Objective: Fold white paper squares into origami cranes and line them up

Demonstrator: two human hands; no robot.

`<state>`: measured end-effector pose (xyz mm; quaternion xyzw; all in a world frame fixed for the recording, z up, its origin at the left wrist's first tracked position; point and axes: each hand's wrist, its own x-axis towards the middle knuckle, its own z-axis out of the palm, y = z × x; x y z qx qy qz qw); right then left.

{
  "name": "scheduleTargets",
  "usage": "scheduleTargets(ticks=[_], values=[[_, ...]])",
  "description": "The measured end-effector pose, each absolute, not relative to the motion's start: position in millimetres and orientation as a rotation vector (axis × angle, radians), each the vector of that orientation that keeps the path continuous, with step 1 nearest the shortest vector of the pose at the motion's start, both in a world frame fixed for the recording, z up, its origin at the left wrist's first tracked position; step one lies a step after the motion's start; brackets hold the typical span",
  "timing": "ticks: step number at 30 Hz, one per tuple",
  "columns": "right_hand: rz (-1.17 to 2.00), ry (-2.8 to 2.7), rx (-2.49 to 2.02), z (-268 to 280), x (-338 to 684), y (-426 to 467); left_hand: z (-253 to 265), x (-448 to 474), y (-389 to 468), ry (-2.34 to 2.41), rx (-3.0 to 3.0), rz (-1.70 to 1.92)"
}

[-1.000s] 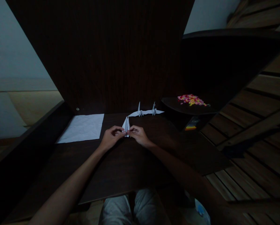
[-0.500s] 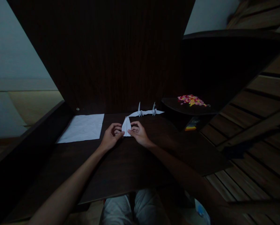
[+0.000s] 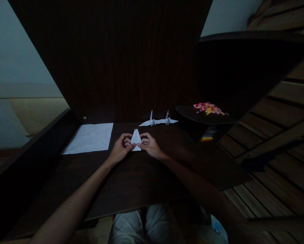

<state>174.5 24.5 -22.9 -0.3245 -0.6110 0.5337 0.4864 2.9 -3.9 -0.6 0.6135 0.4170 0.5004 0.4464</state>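
Observation:
A small piece of folded white paper (image 3: pixel 136 137), pointed at its far end with a slit down the middle, is held between my two hands. My left hand (image 3: pixel 121 144) grips its left edge, thumb on top and fingers curled behind. On the right edge, my right hand (image 3: pixel 149 144) pinches it the same way. Both thumbs nearly meet near its lower part. Just beyond stand two joined white paper cranes (image 3: pixel 159 121) with upright points. The underside of the folded paper is hidden.
A flat white paper sheet (image 3: pixel 89 138) lies on the dark desk (image 3: pixel 111 183) to the left. On a low curved shelf (image 3: pixel 186 113) at right rests a heap of small pink, red and yellow pieces (image 3: pixel 209 108). A raised side board (image 3: pixel 35 140) borders the desk's left.
The folded paper has shifted slightly toward me and left. My thumbs have moved closer together over it. The cranes and the sheet have stayed in place.

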Motion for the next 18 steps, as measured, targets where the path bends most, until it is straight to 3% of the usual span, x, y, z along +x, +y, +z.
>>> scheduleTargets(ticks=[18], values=[[1.364,-1.489,-0.730,-22.8,173.0,21.3,-4.3,4.1,-3.4,0.940,1.477,1.240]])
